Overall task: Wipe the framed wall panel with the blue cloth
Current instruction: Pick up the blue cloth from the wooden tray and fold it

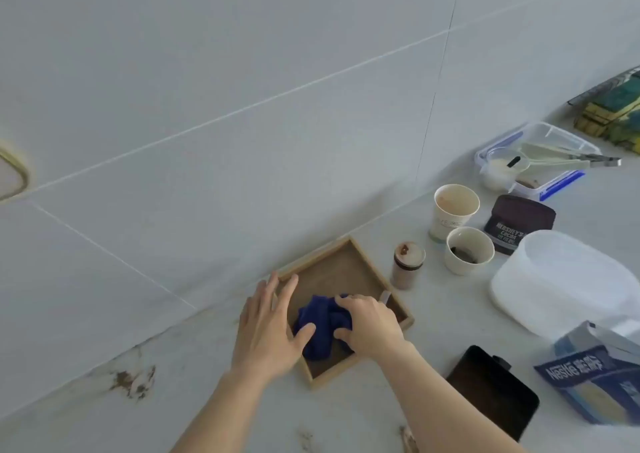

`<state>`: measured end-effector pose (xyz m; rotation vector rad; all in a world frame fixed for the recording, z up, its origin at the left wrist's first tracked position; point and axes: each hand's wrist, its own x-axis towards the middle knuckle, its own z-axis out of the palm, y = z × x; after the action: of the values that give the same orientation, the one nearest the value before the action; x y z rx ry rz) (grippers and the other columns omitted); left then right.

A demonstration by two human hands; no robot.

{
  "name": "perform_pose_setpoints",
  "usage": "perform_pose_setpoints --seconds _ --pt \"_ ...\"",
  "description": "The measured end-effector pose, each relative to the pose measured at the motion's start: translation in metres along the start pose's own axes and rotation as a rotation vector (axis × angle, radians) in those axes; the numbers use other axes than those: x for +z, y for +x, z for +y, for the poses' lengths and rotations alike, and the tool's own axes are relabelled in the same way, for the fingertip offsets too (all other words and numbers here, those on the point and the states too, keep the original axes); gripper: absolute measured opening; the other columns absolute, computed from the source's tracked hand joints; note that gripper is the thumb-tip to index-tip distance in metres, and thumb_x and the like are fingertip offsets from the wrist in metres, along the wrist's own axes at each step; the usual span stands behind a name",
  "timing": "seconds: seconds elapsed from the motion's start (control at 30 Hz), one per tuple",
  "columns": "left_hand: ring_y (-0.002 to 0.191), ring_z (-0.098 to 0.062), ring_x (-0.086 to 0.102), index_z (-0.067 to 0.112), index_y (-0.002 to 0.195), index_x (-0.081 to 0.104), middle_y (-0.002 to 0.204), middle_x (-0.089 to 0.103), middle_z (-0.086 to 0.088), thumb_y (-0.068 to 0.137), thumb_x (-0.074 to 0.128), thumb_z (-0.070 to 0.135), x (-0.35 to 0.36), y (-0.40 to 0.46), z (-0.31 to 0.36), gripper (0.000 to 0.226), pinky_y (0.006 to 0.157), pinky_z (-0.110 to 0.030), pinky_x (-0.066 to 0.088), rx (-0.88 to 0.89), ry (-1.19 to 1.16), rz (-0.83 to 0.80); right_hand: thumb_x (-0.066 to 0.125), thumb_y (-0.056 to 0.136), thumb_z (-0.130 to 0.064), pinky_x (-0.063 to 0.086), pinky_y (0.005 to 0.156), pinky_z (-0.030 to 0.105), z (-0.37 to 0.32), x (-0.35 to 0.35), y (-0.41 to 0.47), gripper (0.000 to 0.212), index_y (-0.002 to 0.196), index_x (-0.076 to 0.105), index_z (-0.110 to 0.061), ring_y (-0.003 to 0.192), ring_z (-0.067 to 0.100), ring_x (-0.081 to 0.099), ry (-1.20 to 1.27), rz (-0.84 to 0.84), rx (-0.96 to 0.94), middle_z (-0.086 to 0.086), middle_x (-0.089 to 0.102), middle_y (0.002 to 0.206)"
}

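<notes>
Where the counter meets the tiled wall, we find the wooden-framed panel (348,265) lying flat, with the blue cloth (320,324) bunched on its brown face. Our right hand (372,322) clenches the cloth from above. Our left hand (268,328) lies spread and released across the frame's left edge, thumb touching the cloth. Just beside the frame stands a small lidded jar (408,265); two paper cups (454,211) stand beyond it.

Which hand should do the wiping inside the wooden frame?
Right. The right hand already grips the blue cloth inside the framed panel; the left hand lies flat on the frame's edge, steadying it.
</notes>
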<state>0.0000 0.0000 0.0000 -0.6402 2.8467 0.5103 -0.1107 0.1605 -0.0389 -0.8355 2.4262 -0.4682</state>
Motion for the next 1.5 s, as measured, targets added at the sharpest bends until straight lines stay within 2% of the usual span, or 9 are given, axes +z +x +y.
perform_pose_setpoints --seconds 0.13,0.27,0.37,0.47,0.6,0.77,0.93,1.27,1.5 --pt "0.160 -0.027 0.007 0.038 0.162 0.003 0.174 0.005 -0.004 0.096 0.054 0.056 0.032 0.003 0.004 0.085 0.127 -0.042 0.013 -0.026 0.023 -0.118 0.066 0.095 -0.016 0.058 0.088 0.039 0.009 0.013 0.003 0.031 0.126 0.066 -0.021 0.110 0.029 0.064 -0.025 0.028 0.046 0.004 0.066 0.126" --pt "0.159 -0.025 0.014 0.033 0.163 0.009 0.169 0.028 0.000 0.100 0.045 0.056 0.056 0.005 0.014 0.076 0.128 -0.042 0.012 -0.023 0.094 -0.188 0.063 0.098 -0.012 0.058 0.089 0.039 0.015 0.018 0.004 0.031 0.126 0.070 -0.022 0.110 0.028 0.065 -0.007 0.094 0.046 0.003 0.068 0.123" --pt "0.145 -0.024 0.039 0.032 0.158 0.028 0.148 0.055 0.003 0.099 0.054 0.049 0.064 0.007 0.020 0.067 0.122 -0.036 0.025 -0.049 0.109 -0.152 0.062 0.098 -0.014 0.056 0.090 0.039 0.021 0.018 0.002 0.031 0.126 0.071 -0.025 0.114 0.027 0.064 0.026 0.119 0.038 0.001 0.070 0.124" --pt "0.123 -0.020 0.056 0.031 0.138 0.053 0.123 0.069 0.007 0.097 0.061 0.038 0.060 0.011 0.024 0.043 0.107 -0.032 0.041 -0.087 0.048 -0.062 0.063 0.097 -0.016 0.054 0.088 0.036 0.025 0.015 -0.002 0.031 0.126 0.072 -0.025 0.115 0.025 0.064 0.052 0.150 0.015 0.000 0.071 0.124" --pt "0.114 -0.019 0.060 0.029 0.123 0.064 0.116 0.072 0.006 0.098 0.062 0.032 0.047 0.010 0.027 0.025 0.099 -0.030 0.046 -0.091 0.016 -0.002 0.068 0.094 -0.022 0.052 0.087 0.034 0.029 0.010 -0.004 0.027 0.121 0.074 -0.028 0.111 0.022 0.066 0.096 0.192 0.022 -0.004 0.074 0.121" --pt "0.110 -0.020 0.062 0.030 0.117 0.065 0.112 0.071 0.005 0.098 0.063 0.033 0.021 0.010 0.017 0.019 0.096 -0.033 0.051 -0.109 -0.047 0.074 0.067 0.096 -0.028 0.048 0.080 0.029 0.016 -0.005 -0.002 0.020 0.115 0.076 -0.028 0.105 0.019 0.068 0.103 0.234 0.010 -0.006 0.077 0.110" --pt "0.103 -0.021 0.067 0.029 0.113 0.069 0.107 0.075 0.005 0.096 0.065 0.031 -0.018 0.006 -0.001 0.018 0.087 -0.036 0.055 -0.107 -0.071 0.156 0.060 0.100 -0.022 0.044 0.081 0.029 -0.013 -0.026 0.001 0.022 0.116 0.074 -0.028 0.109 0.020 0.062 0.093 0.278 -0.055 -0.006 0.073 0.114" --pt "0.094 -0.022 0.066 0.031 0.107 0.073 0.098 0.074 0.004 0.094 0.064 0.026 -0.105 -0.036 -0.049 0.017 0.071 -0.030 0.046 -0.124 -0.119 0.361 0.054 0.096 -0.018 0.048 0.073 0.034 -0.113 -0.072 -0.021 0.029 0.113 0.074 -0.031 0.100 0.025 0.066 0.020 0.316 -0.159 -0.004 0.076 0.109" --pt "0.095 -0.021 0.068 0.030 0.108 0.074 0.099 0.075 0.007 0.096 0.062 0.025 -0.166 -0.103 -0.101 0.017 0.071 -0.029 0.045 -0.119 -0.173 0.486 0.056 0.096 -0.025 0.055 0.077 0.036 -0.205 -0.091 -0.060 0.024 0.107 0.076 -0.032 0.098 0.023 0.067 0.020 0.272 -0.229 -0.007 0.077 0.105"
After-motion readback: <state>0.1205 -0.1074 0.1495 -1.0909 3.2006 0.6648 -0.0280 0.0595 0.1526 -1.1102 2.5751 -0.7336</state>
